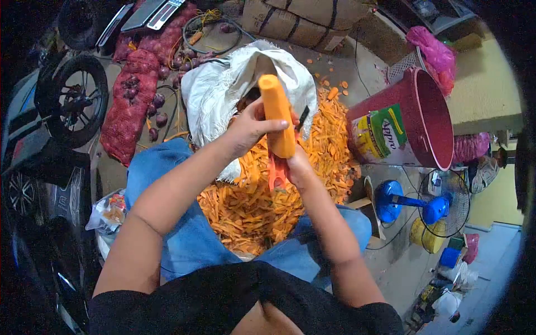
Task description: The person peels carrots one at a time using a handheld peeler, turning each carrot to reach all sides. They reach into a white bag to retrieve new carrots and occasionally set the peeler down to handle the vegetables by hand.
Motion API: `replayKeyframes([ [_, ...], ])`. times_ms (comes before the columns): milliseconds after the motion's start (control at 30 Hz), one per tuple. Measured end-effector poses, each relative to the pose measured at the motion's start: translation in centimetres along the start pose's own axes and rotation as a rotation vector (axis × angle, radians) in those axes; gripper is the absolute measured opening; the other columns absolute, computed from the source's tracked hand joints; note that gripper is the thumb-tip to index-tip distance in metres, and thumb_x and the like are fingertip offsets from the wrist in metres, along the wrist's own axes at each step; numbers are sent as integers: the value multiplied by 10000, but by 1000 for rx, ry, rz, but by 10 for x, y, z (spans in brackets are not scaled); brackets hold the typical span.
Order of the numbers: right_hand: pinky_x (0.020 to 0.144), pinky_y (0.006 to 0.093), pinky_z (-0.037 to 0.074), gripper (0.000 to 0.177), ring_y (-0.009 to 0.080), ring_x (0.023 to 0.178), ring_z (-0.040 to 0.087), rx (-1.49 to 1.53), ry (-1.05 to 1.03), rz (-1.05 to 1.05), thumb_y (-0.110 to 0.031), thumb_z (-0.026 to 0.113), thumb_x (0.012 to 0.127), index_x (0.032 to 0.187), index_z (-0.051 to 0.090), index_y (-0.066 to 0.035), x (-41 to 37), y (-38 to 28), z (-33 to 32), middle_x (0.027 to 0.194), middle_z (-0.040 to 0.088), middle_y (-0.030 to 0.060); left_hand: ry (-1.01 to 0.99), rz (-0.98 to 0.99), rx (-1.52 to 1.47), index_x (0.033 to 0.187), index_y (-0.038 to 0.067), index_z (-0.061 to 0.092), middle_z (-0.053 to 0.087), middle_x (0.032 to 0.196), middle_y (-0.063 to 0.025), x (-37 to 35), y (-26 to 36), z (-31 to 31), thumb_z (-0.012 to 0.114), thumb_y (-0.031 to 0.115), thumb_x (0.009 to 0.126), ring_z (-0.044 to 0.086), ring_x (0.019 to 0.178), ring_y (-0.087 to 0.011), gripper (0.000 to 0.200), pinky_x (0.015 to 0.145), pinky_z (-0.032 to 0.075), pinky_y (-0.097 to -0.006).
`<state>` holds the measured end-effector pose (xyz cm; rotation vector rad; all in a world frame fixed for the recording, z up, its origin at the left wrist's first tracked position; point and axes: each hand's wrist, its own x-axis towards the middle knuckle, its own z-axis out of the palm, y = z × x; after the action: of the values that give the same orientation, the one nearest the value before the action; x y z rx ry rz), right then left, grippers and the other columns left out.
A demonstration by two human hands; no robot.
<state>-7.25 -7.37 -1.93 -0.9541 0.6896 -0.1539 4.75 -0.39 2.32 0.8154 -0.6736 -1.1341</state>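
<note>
A thick peeled carrot [277,117] stands nearly upright in front of me, over the pile of orange peelings. My left hand [248,129] is closed around its middle, with the thumb across the near side. Behind the carrot's lower end, my right hand [299,164] grips a red-handled peeler [276,172]. A dark part of that tool shows just right of the carrot; the right fingers are mostly hidden. Carrot peelings [251,215] are heaped between my legs. Beyond the hands, a white woven sack [209,92] lies with its mouth open, its inside dark.
To the right, a large red bucket [407,120] lies tilted near a blue fan [413,202]. Red net bags of onions [131,103] lie at left beside a motorbike wheel [75,100]. Brown sacks [301,25] are stacked at the back, and a scale [153,14] sits top left.
</note>
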Motion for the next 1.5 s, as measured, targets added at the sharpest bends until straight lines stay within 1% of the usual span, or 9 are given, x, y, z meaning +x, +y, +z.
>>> replayKeyframes([
  [400, 624, 257, 423, 175, 131, 687, 509, 59, 167, -149, -185, 406, 815, 901, 457, -42, -16, -12, -45, 757, 513, 38, 66, -65, 72, 1003, 54, 441, 507, 942, -64, -10, 19, 0, 577, 232, 703, 498, 864, -143, 375, 754, 416, -275],
  [533, 617, 263, 415, 219, 132, 678, 498, 6, 336, -184, -249, 371, 839, 852, 441, -42, -25, -28, -44, 763, 510, 47, 52, 0, 451, 978, 39, 446, 517, 915, -66, -13, 20, -7, 633, 70, 640, 506, 829, -127, 387, 727, 419, -249],
  [633, 640, 266, 419, 216, 136, 703, 505, 43, 343, -162, -231, 389, 834, 866, 445, -25, -23, -37, -42, 794, 515, 58, 79, 118, 935, 817, 21, 530, 560, 779, -80, -12, 23, -7, 668, 144, 574, 541, 722, -152, 305, 662, 417, -251],
  [900, 530, 230, 410, 167, 104, 581, 508, -144, 365, -311, -173, 445, 806, 791, 493, -14, 6, -20, -57, 667, 538, 40, -209, 127, 1611, 844, 9, 510, 546, 786, -169, -15, -1, -2, 632, 351, 587, 530, 742, -301, 445, 662, 430, -353],
  [933, 559, 223, 402, 150, 91, 603, 501, -209, 369, -322, -159, 461, 799, 793, 497, -13, 10, -17, -59, 672, 537, 31, -211, 120, 1610, 844, 9, 510, 546, 786, -169, -16, -7, -2, 632, 351, 587, 530, 742, -301, 445, 662, 430, -353],
  [1000, 557, 222, 399, 138, 87, 595, 493, -216, 345, -342, -149, 467, 796, 802, 498, -14, 1, -25, -51, 671, 533, 26, -212, -338, 1438, 869, 28, 496, 537, 806, -186, -14, -14, 6, 638, 306, 577, 528, 762, -300, 427, 665, 424, -350],
  [1233, 537, 264, 405, 125, 144, 580, 526, -610, 315, -373, -108, 499, 742, 826, 519, -18, -22, -47, -41, 660, 555, 71, -2, -15, 1164, 869, 29, 465, 543, 778, -151, -2, -25, 1, 670, 290, 533, 535, 748, -279, 472, 670, 412, -338],
  [1300, 526, 314, 412, 163, 249, 589, 546, -974, 359, -394, -157, 512, 726, 836, 524, -37, -24, -51, -47, 653, 544, 155, 32, -48, 1146, 885, 32, 467, 545, 785, -149, 2, -22, -4, 676, 297, 528, 536, 756, -274, 491, 674, 411, -336],
  [1500, 550, 352, 408, 151, 306, 621, 531, -1073, 268, -390, -149, 508, 705, 811, 516, -42, -27, -46, -47, 669, 538, 167, 65, -135, 1186, 910, 23, 474, 550, 799, -142, 5, -17, -6, 691, 300, 528, 538, 772, -263, 519, 688, 407, -328],
])
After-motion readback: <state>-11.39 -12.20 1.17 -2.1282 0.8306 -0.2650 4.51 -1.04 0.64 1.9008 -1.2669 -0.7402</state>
